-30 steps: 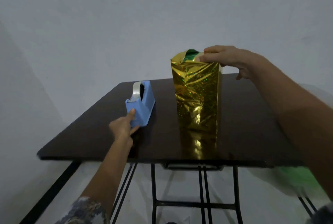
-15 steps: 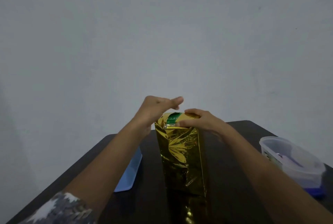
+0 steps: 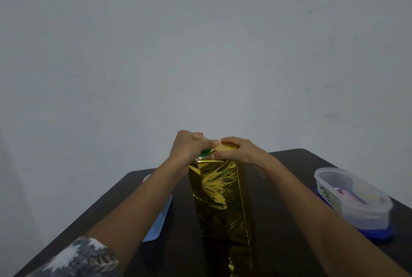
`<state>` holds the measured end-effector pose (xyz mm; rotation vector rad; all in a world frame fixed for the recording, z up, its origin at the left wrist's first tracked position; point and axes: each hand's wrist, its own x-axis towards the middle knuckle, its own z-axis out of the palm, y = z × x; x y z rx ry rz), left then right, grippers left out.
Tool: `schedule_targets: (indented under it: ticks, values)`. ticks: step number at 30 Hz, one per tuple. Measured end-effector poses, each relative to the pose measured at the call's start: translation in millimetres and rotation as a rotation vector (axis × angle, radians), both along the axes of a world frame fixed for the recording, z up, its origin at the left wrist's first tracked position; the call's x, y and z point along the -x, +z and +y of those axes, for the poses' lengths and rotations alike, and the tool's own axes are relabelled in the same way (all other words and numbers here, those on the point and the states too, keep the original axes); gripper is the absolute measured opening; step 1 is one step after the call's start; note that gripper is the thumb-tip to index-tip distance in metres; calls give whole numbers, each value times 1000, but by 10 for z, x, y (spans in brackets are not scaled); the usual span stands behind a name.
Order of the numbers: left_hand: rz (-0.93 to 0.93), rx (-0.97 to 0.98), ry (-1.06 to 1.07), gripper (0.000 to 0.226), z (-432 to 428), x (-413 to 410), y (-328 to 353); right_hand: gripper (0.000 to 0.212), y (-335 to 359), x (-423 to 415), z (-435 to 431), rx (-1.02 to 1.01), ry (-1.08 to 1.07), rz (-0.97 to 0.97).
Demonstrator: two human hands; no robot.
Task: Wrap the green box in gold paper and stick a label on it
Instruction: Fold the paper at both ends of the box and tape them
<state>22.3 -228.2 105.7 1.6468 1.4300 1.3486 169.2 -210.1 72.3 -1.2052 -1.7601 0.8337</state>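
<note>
The tall box stands upright on the dark table [image 3: 289, 160], its sides covered in shiny gold paper [image 3: 219, 198]. A small patch of the green box [image 3: 204, 152] still shows at the top left corner. My left hand [image 3: 189, 147] sits on the top left of the box, fingers curled onto the gold flap. My right hand [image 3: 237, 150] lies on the top right, fingers bent over the folded gold paper. Both hands meet over the top fold, and they hide most of it.
A blue tape dispenser [image 3: 159, 216] stands left of the box, mostly behind my left forearm. A clear plastic tub [image 3: 354, 201] with a blue base and small items inside sits at the right edge. A plain grey wall is behind.
My left hand left the tape dispenser and came to the top of the box. Both hands now close together over the gold flap. The view has tilted up.
</note>
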Motion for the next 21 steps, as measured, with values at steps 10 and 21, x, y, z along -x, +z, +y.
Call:
schedule_targets:
  ticks: [10,21]
  values:
    - [16,-111,-38,5,17,-6,-18,71,-22,-3,51,-16,-6,-5]
    - [149,7,-38,13,74,34,-1,72,-33,0,53,-19,-9,-14]
